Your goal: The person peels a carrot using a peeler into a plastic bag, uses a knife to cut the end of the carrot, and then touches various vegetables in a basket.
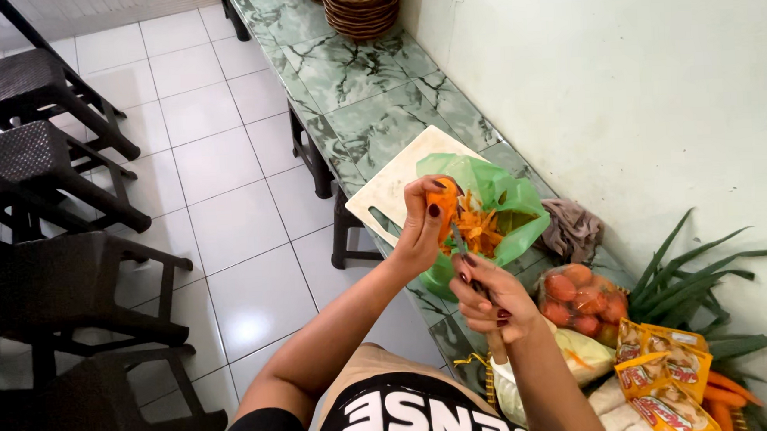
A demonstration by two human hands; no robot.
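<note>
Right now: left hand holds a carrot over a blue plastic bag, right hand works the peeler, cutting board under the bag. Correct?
One error: the plastic bag is green, not blue. The head view shows the left hand holding the carrot over it, the right hand working the peeler, and the white cutting board under the bag.

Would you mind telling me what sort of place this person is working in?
Probably a simple food-prep area, perhaps in a small eatery: a green tiled counter with a cutting board, bagged tomatoes, a stack of baskets, and dark stools on a tiled floor.
</note>
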